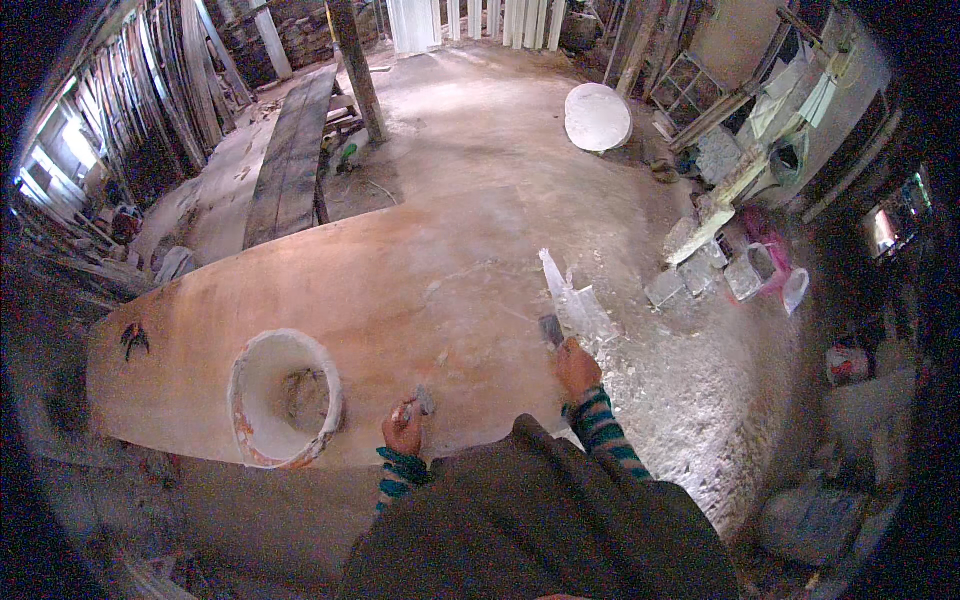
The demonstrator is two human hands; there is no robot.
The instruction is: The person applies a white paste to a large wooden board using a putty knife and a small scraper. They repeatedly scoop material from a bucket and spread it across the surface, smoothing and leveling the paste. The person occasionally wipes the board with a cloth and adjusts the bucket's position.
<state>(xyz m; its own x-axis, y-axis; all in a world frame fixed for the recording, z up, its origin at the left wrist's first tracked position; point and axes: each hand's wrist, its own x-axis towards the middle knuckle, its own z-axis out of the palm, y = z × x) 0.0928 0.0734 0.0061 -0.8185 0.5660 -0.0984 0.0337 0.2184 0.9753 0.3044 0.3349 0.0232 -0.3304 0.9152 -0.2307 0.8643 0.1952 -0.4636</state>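
Observation:
My right hand [577, 368] is closed round a scraper, whose flat grey blade [551, 330] points away from me at the right end of a brown board table [370, 270]. My left hand [403, 430] pinches a small grey lump or tool [424, 402] close to the table's near edge; its kind is too small to make out. Further left stands a white bucket [335, 385], its rim crusted with plaster and some greyish material at the bottom. Past the scraper, torn white pieces [580, 305] lie beside the table's right end.
Dark pliers-like tool [135, 338] lies at the table's far left. Behind are a long plank bench [285, 160], a wooden post [356, 70] and a round white disc [598, 117]. To the right are pale blocks [690, 278], a pink bag [768, 255] and rough whitish debris [680, 430].

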